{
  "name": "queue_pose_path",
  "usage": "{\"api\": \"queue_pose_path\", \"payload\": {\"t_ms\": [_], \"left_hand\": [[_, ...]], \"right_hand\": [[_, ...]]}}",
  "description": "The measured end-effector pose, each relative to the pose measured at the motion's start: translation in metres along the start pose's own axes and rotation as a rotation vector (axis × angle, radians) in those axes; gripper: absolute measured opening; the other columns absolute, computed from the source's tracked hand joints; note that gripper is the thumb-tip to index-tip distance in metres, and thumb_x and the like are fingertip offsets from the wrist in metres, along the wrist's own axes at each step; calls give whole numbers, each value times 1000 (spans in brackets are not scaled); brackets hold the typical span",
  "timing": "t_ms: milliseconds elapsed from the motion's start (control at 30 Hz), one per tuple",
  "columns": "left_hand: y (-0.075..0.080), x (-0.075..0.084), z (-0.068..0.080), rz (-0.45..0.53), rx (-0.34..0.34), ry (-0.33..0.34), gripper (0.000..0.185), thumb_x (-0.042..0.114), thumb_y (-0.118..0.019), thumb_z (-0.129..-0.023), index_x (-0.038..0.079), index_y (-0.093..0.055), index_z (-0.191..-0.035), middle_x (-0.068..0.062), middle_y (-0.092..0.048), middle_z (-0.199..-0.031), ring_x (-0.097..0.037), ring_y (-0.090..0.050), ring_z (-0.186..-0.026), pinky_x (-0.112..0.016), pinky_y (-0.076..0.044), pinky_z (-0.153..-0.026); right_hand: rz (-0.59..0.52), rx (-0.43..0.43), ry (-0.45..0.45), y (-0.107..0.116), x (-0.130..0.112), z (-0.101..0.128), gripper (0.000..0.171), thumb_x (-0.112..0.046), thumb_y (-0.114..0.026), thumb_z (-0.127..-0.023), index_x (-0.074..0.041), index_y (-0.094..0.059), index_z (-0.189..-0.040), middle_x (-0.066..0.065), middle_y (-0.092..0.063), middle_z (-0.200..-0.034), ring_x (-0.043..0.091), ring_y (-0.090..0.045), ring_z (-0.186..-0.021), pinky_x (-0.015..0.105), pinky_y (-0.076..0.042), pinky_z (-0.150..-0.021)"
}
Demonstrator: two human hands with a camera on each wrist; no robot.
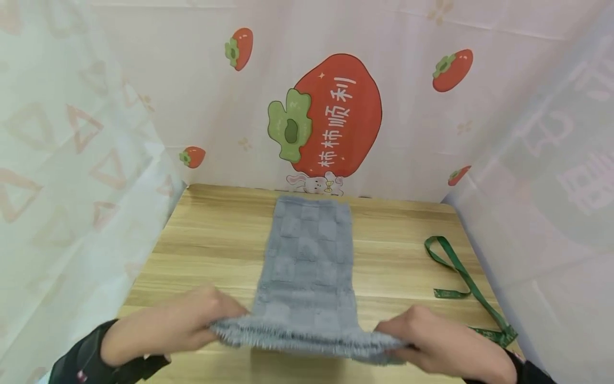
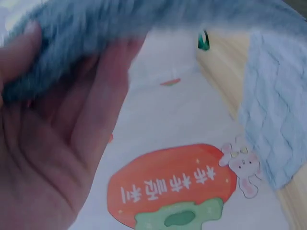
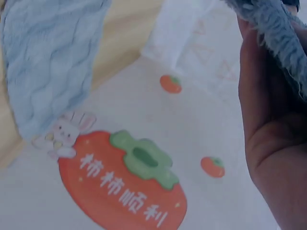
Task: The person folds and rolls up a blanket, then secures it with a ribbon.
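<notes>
Both hands are grabbing the near edge of the grey towel (image 1: 307, 266): left hand (image 1: 172, 325) pinches one corner, right hand (image 1: 441, 341) the other, lifted a bit off the wooden table (image 1: 216, 240). The rest lies flat, stretching toward the persimmon backdrop (image 1: 331, 117). Green ribbon (image 1: 462, 280) sits off right.
</notes>
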State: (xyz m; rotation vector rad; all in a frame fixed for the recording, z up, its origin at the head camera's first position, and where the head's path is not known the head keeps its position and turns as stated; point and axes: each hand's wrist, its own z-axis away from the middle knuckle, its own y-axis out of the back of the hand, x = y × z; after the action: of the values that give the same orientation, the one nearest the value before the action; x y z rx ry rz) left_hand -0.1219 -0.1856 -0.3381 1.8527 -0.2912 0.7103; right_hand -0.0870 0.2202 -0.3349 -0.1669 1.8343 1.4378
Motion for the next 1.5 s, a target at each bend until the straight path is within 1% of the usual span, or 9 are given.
{"api": "queue_pose_path", "payload": {"t_ms": [233, 433, 567, 800, 967, 1100, 1300, 1400, 1500], "left_hand": [[36, -63, -33, -159, 231, 152, 25, -12, -63, -83, 11, -68, -89, 10, -56, -69, 6, -42, -61, -15, -40, -53], [55, -145, -66, -155, 331, 387, 11, 4, -65, -93, 8, -72, -101, 2, -57, -75, -6, -44, -61, -22, -38, -56], [57, -208, -84, -90, 383, 503, 13, 10, -62, -96, 5, -61, -84, 0, -49, -69, -11, -44, -61, -25, -37, -57], [22, -315, -105, -107, 524, 642, 30, 12, -64, -93, 6, -49, -67, -1, -45, -62, -14, -43, -54, -31, -36, -52], [-25, -379, -104, -79, 450, 902, 35, 23, -58, -96, -5, -58, -117, -23, -68, -107, -33, -67, -96, -42, -54, -82], [-46, -357, -105, -115, 343, 956, 63, 14, -56, -97, -13, -31, -147, -38, -44, -143, -50, -45, -133, -58, -39, -109], [-61, -320, -96, -366, 347, 846, 61, 16, -62, -97, -6, -34, -147, -32, -39, -146, -50, -41, -135, -62, -42, -103], [-84, -287, -91, -464, 306, 781, 62, 20, -68, -93, -2, -41, -144, -28, -38, -150, -48, -37, -139, -64, -39, -105], [-114, -242, -75, -445, 150, 685, 71, 32, -71, -91, -1, -41, -147, -28, -33, -155, -52, -32, -142, -67, -35, -107]], "right_hand": [[251, 259, -63, 47, 59, -31, 23, -10, -74, -89, -20, -54, -82, -17, -34, -67, -10, -32, -59, 10, -33, -52], [279, 385, -244, 76, 134, -72, 12, -12, -75, -89, -11, -64, -95, -7, -55, -75, 5, -50, -68, 24, -44, -63], [257, 446, -341, 80, 195, -102, 13, -14, -72, -91, -7, -65, -99, 3, -64, -85, 16, -56, -77, 34, -45, -72], [291, 460, -534, 55, 297, -151, 11, -12, -68, -94, -2, -65, -96, 11, -67, -84, 22, -58, -74, 38, -48, -68], [395, 463, -706, 18, 333, -173, 20, -10, -68, -93, -1, -65, -111, 14, -70, -88, 25, -64, -72, 39, -52, -66], [426, 531, -661, 0, 337, -170, 39, -7, -71, -91, 0, -59, -127, 22, -69, -110, 36, -67, -96, 47, -54, -82], [498, 629, -509, -5, 322, -161, 49, -7, -75, -87, 0, -56, -131, 31, -49, -141, 51, -47, -130, 62, -45, -100], [523, 561, -413, -29, 299, -152, 52, -14, -76, -87, -1, -56, -134, 30, -46, -145, 48, -45, -133, 61, -44, -102], [521, 358, -327, -67, 259, -138, 62, -32, -75, -89, -5, -53, -140, 27, -45, -148, 43, -47, -135, 57, -45, -104]]}}
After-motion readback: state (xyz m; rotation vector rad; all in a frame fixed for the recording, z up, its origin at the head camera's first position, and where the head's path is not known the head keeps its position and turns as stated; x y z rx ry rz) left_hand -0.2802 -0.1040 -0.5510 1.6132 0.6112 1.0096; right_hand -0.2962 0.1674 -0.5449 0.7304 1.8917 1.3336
